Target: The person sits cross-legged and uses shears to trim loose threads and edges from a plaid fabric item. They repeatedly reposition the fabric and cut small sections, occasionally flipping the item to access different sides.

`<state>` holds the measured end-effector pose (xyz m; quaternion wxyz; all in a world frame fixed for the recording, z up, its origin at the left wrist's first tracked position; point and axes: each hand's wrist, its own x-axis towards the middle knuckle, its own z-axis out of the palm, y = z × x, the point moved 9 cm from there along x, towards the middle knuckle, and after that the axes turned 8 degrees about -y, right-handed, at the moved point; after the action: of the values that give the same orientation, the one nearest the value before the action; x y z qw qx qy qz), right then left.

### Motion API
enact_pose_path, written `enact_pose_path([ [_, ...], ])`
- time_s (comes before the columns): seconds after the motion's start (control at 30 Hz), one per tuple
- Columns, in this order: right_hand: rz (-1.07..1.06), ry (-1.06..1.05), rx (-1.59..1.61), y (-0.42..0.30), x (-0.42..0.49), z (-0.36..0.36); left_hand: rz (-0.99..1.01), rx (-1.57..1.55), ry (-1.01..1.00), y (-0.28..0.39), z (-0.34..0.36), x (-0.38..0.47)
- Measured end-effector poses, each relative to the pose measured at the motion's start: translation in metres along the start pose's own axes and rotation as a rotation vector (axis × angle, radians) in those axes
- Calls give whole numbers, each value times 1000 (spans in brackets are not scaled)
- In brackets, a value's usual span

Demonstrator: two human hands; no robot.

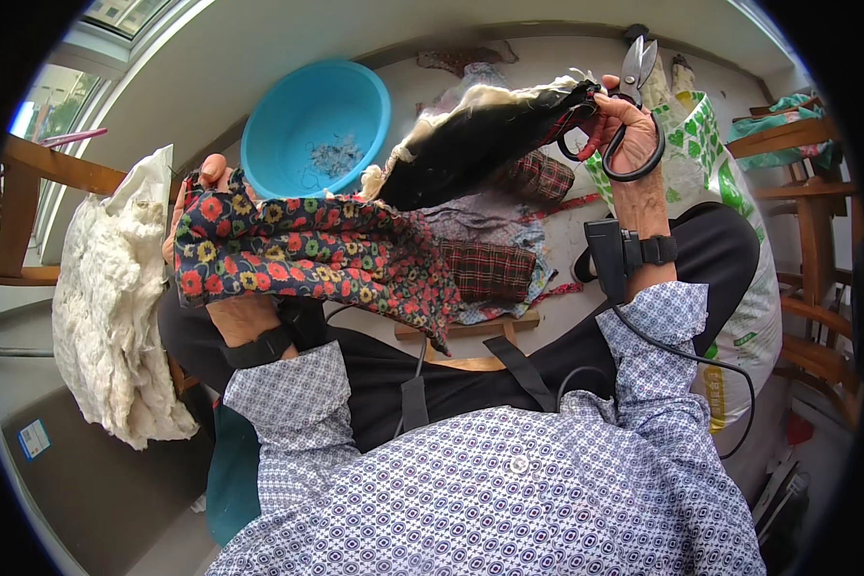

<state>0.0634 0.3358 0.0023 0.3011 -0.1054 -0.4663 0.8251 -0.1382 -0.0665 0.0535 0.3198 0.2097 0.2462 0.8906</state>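
Stretched between my hands is a piece of padded fabric, its floral cloth point(295, 245) dark with red and yellow flowers. Toward the right it turns to show a black side point(468, 140) edged with white wadding point(489, 97). My left hand point(212, 180) grips the floral end; most of its fingers are behind the cloth. In my right hand point(630, 126) the black corner is pinched between thumb and finger. That same hand carries a pair of scissors point(637, 68), blades pointing up and slightly apart, with one black handle loop around the palm.
A blue plastic basin point(259, 129) holds grey scraps. Thick white batting point(115, 309) stands at the left beside a wooden chair point(65, 162). Plaid fabric rolls point(489, 270) lie on cloth before me. At the right are a white bag with green hearts point(734, 252) and wooden chairs point(813, 216).
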Motion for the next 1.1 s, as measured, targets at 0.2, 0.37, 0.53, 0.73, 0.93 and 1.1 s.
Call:
enact_pose_path([
  [0.2,-39,18,157,-51,20,-26,-148,22,-159,-1,1,6],
  [0.37,-98,128,281,-89,59,-58,-2,168,70,11,-19,2],
  [0.53,-128,7,212,-109,100,-66,68,142,52,6,-6,0],
  [0.73,-267,41,-8,-149,163,-82,68,181,60,-3,3,2],
  [0.93,-112,169,233,-111,234,-112,97,215,127,-7,-2,2],
  [1.1,97,204,133,-39,225,-105,146,444,418,2,-22,-12],
])
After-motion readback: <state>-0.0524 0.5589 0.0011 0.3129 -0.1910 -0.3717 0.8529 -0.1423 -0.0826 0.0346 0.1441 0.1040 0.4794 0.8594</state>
